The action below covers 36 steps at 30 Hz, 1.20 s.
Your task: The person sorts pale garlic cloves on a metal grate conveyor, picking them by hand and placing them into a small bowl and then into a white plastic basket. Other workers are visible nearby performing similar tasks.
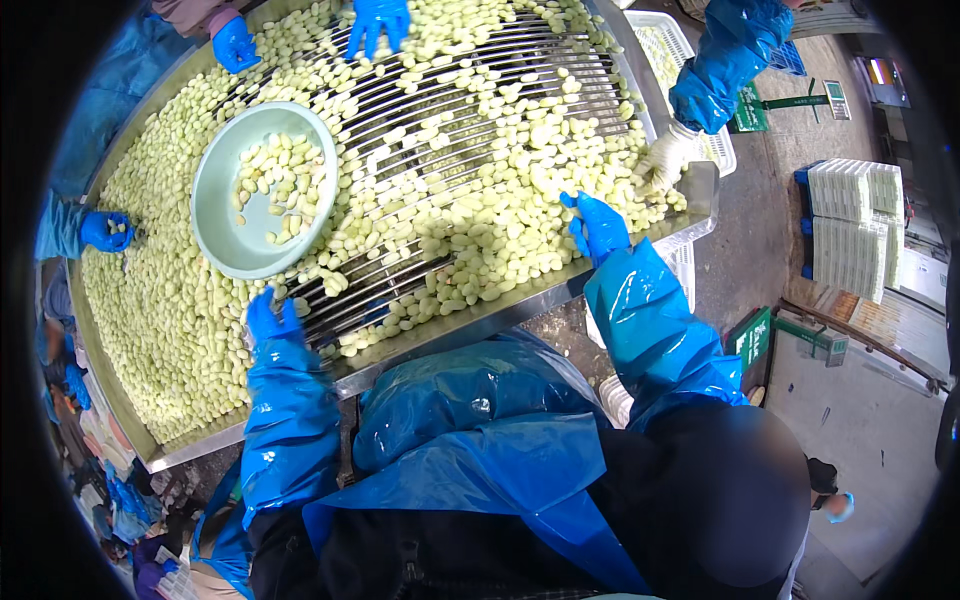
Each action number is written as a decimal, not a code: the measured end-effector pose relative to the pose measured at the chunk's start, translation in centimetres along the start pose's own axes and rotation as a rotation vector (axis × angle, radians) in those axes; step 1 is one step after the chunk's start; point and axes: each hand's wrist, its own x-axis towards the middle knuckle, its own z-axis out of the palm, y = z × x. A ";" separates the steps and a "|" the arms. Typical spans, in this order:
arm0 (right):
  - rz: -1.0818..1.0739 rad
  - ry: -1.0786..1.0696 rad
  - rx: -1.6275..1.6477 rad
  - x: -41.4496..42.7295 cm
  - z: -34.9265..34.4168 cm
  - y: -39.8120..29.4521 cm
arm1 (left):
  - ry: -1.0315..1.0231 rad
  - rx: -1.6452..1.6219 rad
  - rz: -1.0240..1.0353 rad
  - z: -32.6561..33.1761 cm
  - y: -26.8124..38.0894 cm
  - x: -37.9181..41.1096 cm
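My left hand (276,319), in a blue glove, is just below the rim of a pale green plastic basin (212,238). Its fingers are spread and slightly blurred, and I see nothing in them. My right hand (602,227), also blue-gloved, reaches over the table's near edge at the right. Its fingers are apart at the border of a heap of pale green oval fruits (517,217); the underside of the hand is hidden. More such fruits (289,154) lie inside the basin, some tinged brownish. Metal bars (405,97) form a slatted grate under the spread fruits.
A raised metal rim (465,326) borders the sorting table. Other people's gloved hands work at the far side (379,26), the left (107,231) and the right (666,161). White crates (724,154) stand beyond the right end; stacked white trays (851,225) sit farther off.
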 end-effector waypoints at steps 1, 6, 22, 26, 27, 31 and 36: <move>-0.018 0.026 -0.100 -0.4 0.7 0.1 | 0.024 0.059 -0.154 -1.2 -3.5 0.1; -0.238 0.019 -0.653 -0.2 3.6 1.5 | -0.180 0.009 -0.653 -2.1 -10.4 -0.5; -0.468 -0.226 -1.165 6.6 13.8 2.8 | -0.548 -0.282 0.405 6.3 14.2 -1.9; -0.194 -0.205 -0.635 3.9 12.7 1.9 | -0.532 -0.397 0.434 6.4 13.4 -1.9; -0.057 -0.215 -0.433 2.9 12.1 1.7 | -0.340 -0.304 0.509 5.8 11.4 -0.9; 0.137 -0.428 -0.361 -2.7 9.7 2.3 | 0.039 0.275 -0.012 0.2 -1.1 0.3; 0.107 -0.372 -0.476 -4.0 10.0 2.9 | 0.068 0.256 -0.452 -3.9 -11.0 -0.2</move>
